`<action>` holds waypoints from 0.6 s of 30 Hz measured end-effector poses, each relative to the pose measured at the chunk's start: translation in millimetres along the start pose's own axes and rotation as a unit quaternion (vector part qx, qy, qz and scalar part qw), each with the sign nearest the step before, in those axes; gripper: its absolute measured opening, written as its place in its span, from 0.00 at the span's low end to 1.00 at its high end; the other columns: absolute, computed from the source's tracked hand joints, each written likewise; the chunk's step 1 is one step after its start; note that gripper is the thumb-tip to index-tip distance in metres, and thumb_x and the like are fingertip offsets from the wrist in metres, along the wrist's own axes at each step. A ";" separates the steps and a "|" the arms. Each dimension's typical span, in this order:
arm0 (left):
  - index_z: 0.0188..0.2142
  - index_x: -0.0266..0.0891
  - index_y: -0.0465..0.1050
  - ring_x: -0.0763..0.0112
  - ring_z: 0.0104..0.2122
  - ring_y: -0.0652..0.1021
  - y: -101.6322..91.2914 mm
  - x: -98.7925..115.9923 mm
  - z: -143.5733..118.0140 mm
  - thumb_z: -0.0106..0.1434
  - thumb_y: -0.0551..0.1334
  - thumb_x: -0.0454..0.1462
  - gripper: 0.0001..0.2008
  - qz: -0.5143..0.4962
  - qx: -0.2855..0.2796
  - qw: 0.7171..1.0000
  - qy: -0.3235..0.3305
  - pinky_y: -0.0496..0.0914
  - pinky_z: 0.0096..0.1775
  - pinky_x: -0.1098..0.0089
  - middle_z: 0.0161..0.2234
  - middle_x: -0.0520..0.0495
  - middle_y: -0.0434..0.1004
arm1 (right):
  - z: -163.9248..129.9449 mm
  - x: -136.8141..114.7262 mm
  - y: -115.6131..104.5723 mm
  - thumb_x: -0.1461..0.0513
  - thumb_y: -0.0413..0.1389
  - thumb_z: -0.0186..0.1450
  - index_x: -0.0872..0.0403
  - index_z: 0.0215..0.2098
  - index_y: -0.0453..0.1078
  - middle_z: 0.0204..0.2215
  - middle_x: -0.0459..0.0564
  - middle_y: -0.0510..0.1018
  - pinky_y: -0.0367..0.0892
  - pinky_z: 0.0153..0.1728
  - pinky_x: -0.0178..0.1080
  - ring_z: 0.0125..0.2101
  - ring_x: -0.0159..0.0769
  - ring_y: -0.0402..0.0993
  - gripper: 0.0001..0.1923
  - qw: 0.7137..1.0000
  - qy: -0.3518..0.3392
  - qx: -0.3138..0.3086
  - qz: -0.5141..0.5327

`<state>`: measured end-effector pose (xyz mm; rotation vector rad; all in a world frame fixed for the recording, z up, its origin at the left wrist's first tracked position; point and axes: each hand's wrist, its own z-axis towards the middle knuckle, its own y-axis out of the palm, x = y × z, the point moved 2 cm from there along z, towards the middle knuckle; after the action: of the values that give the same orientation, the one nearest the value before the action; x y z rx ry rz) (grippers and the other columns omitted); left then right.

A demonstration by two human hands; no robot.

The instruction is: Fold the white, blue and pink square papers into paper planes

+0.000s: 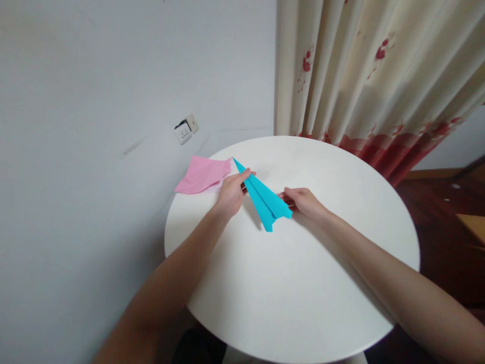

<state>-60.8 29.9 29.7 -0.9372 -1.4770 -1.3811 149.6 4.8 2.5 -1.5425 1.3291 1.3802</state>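
Note:
A bright blue paper airplane (261, 197) is held a little above the white table, its narrow nose toward the far left and its notched tail toward me. My left hand (232, 194) pinches it near the front, thumb on top and fingers partly hidden underneath. At the right wing's edge is my right hand (303, 201), its fingers curled and partly hidden behind the wing. Just beyond my left hand lies a creased sheet of pink paper (204, 174), part of it reaching past the table edge.
The round white table (295, 298) stands close to a pale wall (94, 101) with a socket (183, 133) on it. A cream curtain (341, 65) with red flowers hangs behind. Dark flooring (435, 212) shows at the right.

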 end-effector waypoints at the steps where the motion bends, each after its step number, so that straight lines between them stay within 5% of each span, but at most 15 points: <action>1: 0.31 0.35 0.80 0.70 0.30 0.74 7.0 -3.8 -6.9 0.51 0.73 0.47 0.16 0.009 -0.022 1.000 -0.008 0.68 0.36 0.69 0.30 0.45 0.77 | 0.1 -1.9 1.0 0.44 0.59 0.61 0.59 0.32 0.77 0.31 0.57 0.81 0.65 0.29 0.36 0.29 0.34 0.74 0.25 1.000 -0.005 -0.001 0.020; 5: 0.30 0.34 0.81 0.67 0.31 0.75 27.6 -18.2 -29.7 0.52 0.72 0.48 0.18 0.042 -0.089 0.995 -0.034 0.68 0.40 0.65 0.29 0.44 0.79 | -7.2 -9.6 13.0 0.40 0.60 0.57 0.58 0.27 0.75 0.26 0.52 0.78 0.64 0.28 0.36 0.26 0.33 0.70 0.28 0.996 -0.048 -0.073 0.003; 8: 0.30 0.34 0.81 0.66 0.32 0.76 34.2 -25.8 -37.9 0.51 0.72 0.48 0.17 0.053 -0.113 0.991 -0.042 0.68 0.40 0.64 0.30 0.43 0.80 | -13.2 -10.8 19.6 0.44 0.66 0.52 0.57 0.22 0.73 0.19 0.45 0.72 0.59 0.23 0.35 0.20 0.29 0.62 0.24 0.995 -0.065 -0.070 -0.041; 18: 0.32 0.36 0.82 0.71 0.30 0.73 20.6 -20.0 -21.4 0.55 0.70 0.50 0.18 0.079 -0.072 0.994 0.005 0.64 0.34 0.68 0.31 0.44 0.78 | -17.8 -8.6 22.9 0.50 0.67 0.50 0.56 0.20 0.71 0.15 0.42 0.67 0.53 0.18 0.33 0.17 0.26 0.58 0.19 0.996 -0.052 -0.058 -0.050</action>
<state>-32.7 11.5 17.4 -1.1113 -1.2787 -1.3868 133.5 -15.6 17.9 -1.5677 1.1126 1.4760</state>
